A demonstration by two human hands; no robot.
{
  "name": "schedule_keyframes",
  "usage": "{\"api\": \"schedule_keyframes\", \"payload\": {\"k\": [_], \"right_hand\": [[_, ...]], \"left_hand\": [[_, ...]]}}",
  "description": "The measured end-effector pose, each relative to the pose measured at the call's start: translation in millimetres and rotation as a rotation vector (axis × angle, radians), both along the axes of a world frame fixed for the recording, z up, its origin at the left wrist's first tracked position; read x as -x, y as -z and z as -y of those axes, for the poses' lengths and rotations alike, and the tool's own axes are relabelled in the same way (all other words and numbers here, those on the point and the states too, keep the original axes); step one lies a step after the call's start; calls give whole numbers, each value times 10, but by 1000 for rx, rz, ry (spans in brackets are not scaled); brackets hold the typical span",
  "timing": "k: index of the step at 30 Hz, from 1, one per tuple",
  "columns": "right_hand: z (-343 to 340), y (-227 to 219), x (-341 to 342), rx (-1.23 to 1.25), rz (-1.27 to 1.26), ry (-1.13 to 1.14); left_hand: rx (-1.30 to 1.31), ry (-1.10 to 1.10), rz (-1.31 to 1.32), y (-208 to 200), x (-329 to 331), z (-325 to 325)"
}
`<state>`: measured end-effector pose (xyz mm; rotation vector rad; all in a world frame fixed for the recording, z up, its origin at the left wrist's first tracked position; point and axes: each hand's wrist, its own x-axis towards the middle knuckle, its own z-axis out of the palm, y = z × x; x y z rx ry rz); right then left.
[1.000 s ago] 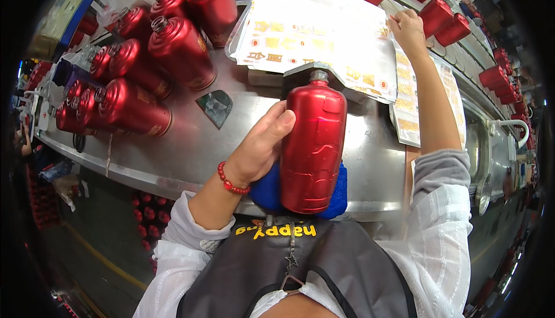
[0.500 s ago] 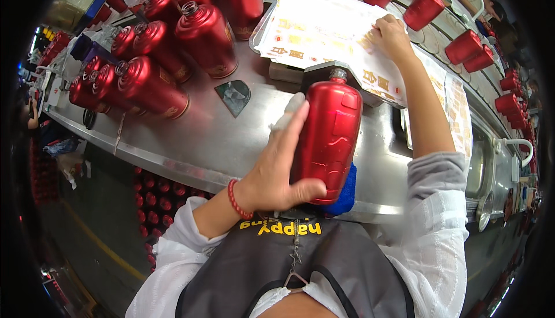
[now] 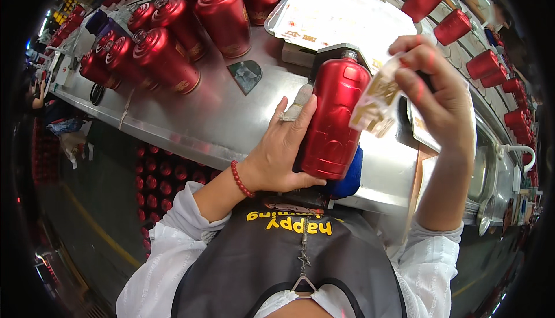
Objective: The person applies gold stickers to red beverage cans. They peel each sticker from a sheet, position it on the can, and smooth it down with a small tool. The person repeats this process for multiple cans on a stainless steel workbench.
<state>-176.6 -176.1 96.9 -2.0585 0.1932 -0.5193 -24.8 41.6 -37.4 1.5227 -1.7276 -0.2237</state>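
A glossy red bottle (image 3: 335, 123) with an embossed front and a clear neck lies tilted in front of me, its neck pointing away. My left hand (image 3: 283, 147) grips it along the left side, with the thumb by its base. One finger of that hand is wrapped in a pale cover. Right of the bottle, my right hand (image 3: 433, 87) is raised and pinches a white sticker (image 3: 374, 103) with gold print. The sticker hangs close to the bottle's right side; whether they touch I cannot tell. Beyond the bottle lies a stack of white label sheets (image 3: 341, 15).
Several red bottles (image 3: 222, 20) stand at the back left of the metal table (image 3: 214, 116). A dark flat piece with a curved edge (image 3: 245, 76) lies nearer. Blue cloth (image 3: 348, 173) sits under the bottle. More red bottles (image 3: 452, 27) are on the conveyor at right.
My right hand has come back from the label sheets toward me, now with a sticker in its fingers. My left hand stays at the red bottle.
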Motion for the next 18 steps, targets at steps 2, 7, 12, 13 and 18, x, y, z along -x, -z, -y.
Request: {"api": "schedule_keyframes", "payload": {"k": [2,7,12,13,18], "right_hand": [[-70,248,-105,79,-27,-3],[-82,591,-218,230,-4,101],[-123,601,-224,261,8,130],[-126,610,-222,265,15,135],[-140,629,-219,266,26,150]], "left_hand": [[-31,81,-394,72,-53,15],[-18,84,-1034,-73,-4,329],[-63,73,-1007,-24,-14,455],[-64,68,-1001,-11,-6,463],[-65,93,-1066,-32,30,461]]}}
